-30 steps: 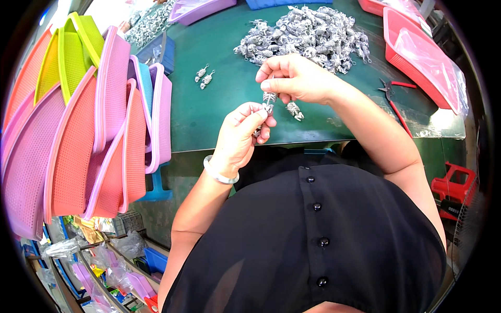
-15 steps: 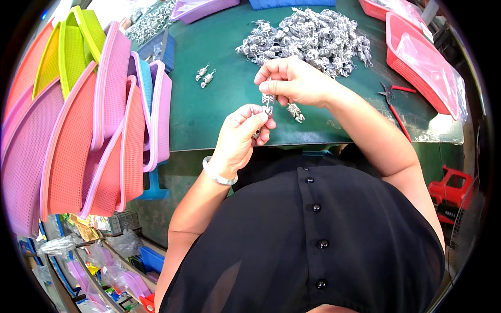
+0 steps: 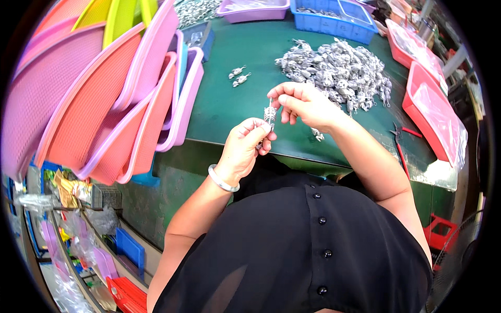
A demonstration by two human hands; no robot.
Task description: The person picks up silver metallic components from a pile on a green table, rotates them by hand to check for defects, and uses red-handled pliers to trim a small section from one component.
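Note:
Over the near edge of the green table, my left hand [image 3: 245,148], with a pale bangle on its wrist, pinches a small silver-grey skeleton charm [image 3: 270,116] between thumb and fingers. The charm stands roughly upright, its ribs showing and its lower end partly covered by my fingers. My right hand [image 3: 308,107] is curled at its top, the fingertips closed on the thin metal piece there. Another skeleton charm [image 3: 317,134] lies below my right wrist, partly hidden. Two more charms [image 3: 241,80] rest on the table to the left. Beyond my right hand is a large heap of charms [image 3: 339,70].
Red-handled pliers [image 3: 401,143] lie at the right, near a pink basket [image 3: 429,117] with clear plastic. A blue bin [image 3: 334,23] and a purple tray [image 3: 253,13] stand at the back. Stacked coloured baskets [image 3: 94,99] crowd the left, by a small blue box [image 3: 201,39].
The whole view has shifted, so the table sits lower and farther right. My right fingers have drawn up from the charm's body to its top, uncovering its ribs. My left hand keeps its hold.

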